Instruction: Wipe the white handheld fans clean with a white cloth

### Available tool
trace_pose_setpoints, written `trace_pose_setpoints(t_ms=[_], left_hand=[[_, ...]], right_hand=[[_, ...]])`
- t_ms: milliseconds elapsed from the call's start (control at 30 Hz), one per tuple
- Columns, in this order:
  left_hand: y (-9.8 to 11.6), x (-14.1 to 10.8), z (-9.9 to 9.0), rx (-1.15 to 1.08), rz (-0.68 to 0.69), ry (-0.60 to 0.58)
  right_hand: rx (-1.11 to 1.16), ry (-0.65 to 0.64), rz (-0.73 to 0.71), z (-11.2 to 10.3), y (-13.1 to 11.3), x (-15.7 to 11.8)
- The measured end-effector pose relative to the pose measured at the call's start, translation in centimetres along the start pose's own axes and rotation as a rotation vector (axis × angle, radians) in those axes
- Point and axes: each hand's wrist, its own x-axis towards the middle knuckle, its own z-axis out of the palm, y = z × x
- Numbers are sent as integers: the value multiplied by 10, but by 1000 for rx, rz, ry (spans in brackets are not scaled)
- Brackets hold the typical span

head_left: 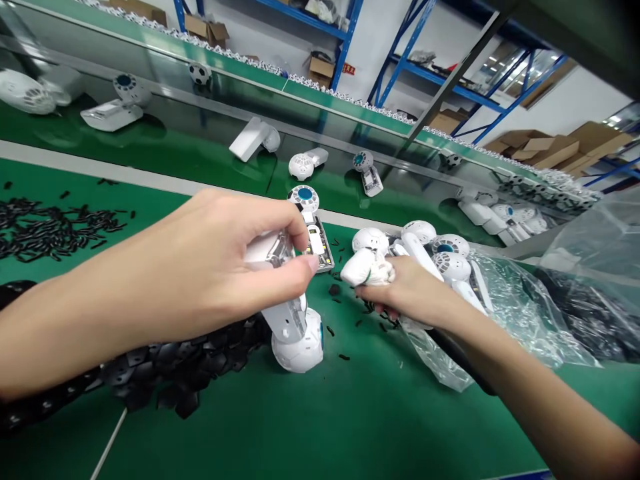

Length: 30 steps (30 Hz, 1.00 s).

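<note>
- I have the green work surface point(360, 413) under both of my hands, with a green belt point(195, 153) beyond it carrying spaced-out white devices.
- Blue shelving point(410, 67) stands at the back, with cardboard boxes point(565, 150) on and near it.
- On my right, a clear plastic bag point(520, 307) lies crinkled on the surface, beside a cluster of white devices point(450, 257) with rounded heads.
- My left hand point(235, 253) reaches in from the left, thumb and finger closed around the upper part of a white device point(287, 317). That device slants down to its round head, close to or on the green surface; I can't tell if it touches.
- My right hand point(410, 290) is at the near edge of the cluster, fingers curled low. White cloth-like material point(373, 267) bunches at its fingertips; whether the fingers pinch it or wear it, and whether they are apart or together, I can't tell.
- A heap of black angular pieces point(175, 367) sits below my left forearm.
- A pile of thin black pieces point(45, 230) spreads beyond that forearm, at far left.
- Just past my left fingertips lies an opened device point(317, 247), circuitry showing, its blue-centred head pointing toward the belt.
- Loose black bits point(344, 357) are scattered between my hands.
</note>
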Motion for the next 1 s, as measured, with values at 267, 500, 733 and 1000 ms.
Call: trace_pose_setpoints(t_ms=[267,500,733,1000], left_hand=[[9,1,-2,-1,-6,6],[10,4,7,-18,-66,-59],[5,3,-1,5,-43,-49],[11,-2,-22,54,-122,-51]], right_hand=[[-106,209,-235,8,-17,11],[-276,266,-335,17,-54,51],[-376,275,-287,23,-69,61],[-254,27,-254,16,-16,9]])
